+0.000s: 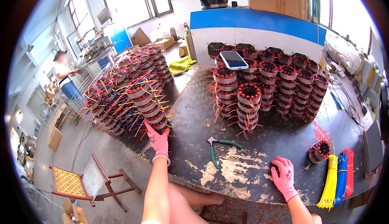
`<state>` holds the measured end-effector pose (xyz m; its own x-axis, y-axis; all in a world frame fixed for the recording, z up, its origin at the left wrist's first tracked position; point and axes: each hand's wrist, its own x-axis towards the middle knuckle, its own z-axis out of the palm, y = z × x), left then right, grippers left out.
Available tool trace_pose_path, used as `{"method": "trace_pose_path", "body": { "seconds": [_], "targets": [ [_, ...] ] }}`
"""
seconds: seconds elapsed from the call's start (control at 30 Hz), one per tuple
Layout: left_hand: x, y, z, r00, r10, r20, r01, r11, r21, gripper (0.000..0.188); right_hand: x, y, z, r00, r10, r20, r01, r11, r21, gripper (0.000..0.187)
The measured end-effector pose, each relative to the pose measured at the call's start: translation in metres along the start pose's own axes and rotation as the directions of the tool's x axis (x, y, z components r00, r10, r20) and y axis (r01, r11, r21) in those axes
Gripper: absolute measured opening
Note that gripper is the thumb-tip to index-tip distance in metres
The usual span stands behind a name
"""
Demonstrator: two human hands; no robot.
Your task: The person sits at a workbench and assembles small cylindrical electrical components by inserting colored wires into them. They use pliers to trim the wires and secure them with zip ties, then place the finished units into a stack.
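Note:
My left hand (159, 142), in a pink glove, reaches to the foot of a leaning stack of wound motor stators (148, 102) with red, blue and yellow wires. Its thumb and forefinger are spread apart against the lowest stator. My right hand (284, 178), also gloved in pink, rests on the dark worn table (186, 151) near its front edge. Its fingers are curled; something dark shows between thumb and fingers, and I cannot make out what it is. Green-handled cutting pliers (214, 149) lie opened between my hands.
More stator stacks (249, 106) stand at the back right, with a phone (234, 60) on top. A single stator (319, 151) sits by yellow (327, 181), blue (341, 177) and red (349, 171) sleeve bundles. A folding chair (85, 179) and another person (64, 76) are left.

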<state>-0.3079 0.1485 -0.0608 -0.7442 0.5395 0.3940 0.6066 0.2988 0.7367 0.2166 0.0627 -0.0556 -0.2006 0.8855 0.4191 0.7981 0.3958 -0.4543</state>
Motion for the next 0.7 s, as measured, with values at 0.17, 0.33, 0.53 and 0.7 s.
{"method": "trace_pose_path", "body": {
  "seconds": [0.17,0.33,0.53,0.7],
  "targets": [
    [0.018,-0.022,0.004,0.998,0.060,0.016,-0.059,0.997,-0.045,0.124,0.000,-0.002,0.001,1.000,-0.013,0.004,0.013,1.000,-0.012,0.028],
    [0.029,-0.020,0.004,0.996,0.066,0.060,-0.059,0.993,-0.107,0.124,0.001,-0.002,0.001,1.000,-0.018,0.003,0.018,0.999,-0.041,0.028],
    [0.048,-0.022,0.004,0.990,0.089,0.111,-0.065,0.976,-0.207,0.121,-0.001,-0.002,0.001,1.000,-0.020,0.023,0.021,0.998,-0.066,0.030],
    [0.066,-0.037,0.014,0.983,0.149,0.104,-0.123,0.968,-0.220,0.120,0.000,-0.003,0.003,1.000,-0.008,0.025,0.010,0.996,-0.088,0.030]
  ]
}}
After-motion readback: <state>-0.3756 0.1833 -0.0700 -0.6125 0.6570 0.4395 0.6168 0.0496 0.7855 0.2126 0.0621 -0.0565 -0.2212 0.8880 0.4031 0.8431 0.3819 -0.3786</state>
